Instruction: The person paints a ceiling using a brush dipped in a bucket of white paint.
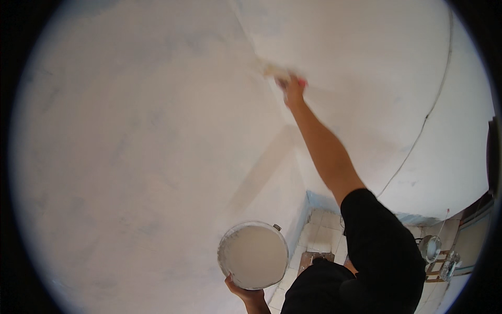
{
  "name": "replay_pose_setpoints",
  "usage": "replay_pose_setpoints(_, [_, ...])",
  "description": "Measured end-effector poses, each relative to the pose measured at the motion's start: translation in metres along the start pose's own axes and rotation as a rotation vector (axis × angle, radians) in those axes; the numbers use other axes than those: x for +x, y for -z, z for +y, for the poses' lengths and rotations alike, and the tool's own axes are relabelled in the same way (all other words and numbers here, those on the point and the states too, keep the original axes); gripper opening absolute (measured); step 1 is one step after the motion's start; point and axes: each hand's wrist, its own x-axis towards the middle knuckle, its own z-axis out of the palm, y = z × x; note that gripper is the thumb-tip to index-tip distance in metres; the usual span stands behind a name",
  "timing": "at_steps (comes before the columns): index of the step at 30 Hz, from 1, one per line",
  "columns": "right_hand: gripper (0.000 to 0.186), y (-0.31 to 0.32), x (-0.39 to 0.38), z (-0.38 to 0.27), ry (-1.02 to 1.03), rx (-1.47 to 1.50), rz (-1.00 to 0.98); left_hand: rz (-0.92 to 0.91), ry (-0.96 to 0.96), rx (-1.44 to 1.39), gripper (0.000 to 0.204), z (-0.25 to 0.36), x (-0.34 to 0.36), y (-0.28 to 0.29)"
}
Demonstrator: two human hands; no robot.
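Up at the inside corner of two pale, patchy walls (pixel 130 120), my right hand (pixel 291 86) grips a brush (pixel 277 71) with light bristles and a red part, blurred by motion; its head meets or nearly meets the corner line. My left hand (pixel 243 289) holds a round bucket (pixel 252 254) of off-white paint or plaster low beside the left wall, its fingers wrapped round the rim and underside.
A cable (pixel 428 116) runs down the right wall. Below are a tiled floor (pixel 320 230), a dark board or stool (pixel 308 260) by my legs, a metal pot (pixel 430 248) and a wooden frame (pixel 436 270) at the lower right.
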Motion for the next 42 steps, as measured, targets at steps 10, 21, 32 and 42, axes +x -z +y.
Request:
replay_pose_setpoints(10, [0.023, 0.224, -0.203, -0.036, -0.249, -1.356, 0.227, 0.083, 0.013, 0.029, 0.052, -0.008, -0.001, 0.017])
replay_pose_setpoints(21, [0.016, -0.013, -0.283, -0.204, -0.641, -0.638, -0.536, 0.049, -0.018, 0.023, 0.051, -0.024, 0.005, 0.018])
replay_pose_setpoints(32, [0.025, -0.051, -0.349, -0.224, -0.293, -1.310, -1.152, -0.065, 0.033, 0.001, 0.054, -0.026, 0.009, 0.012])
replay_pose_setpoints(42, [0.019, -0.044, -0.323, -0.233, -0.730, -0.973, -0.668, 0.026, 0.089, -0.159, 0.049, -0.023, 0.012, 0.002])
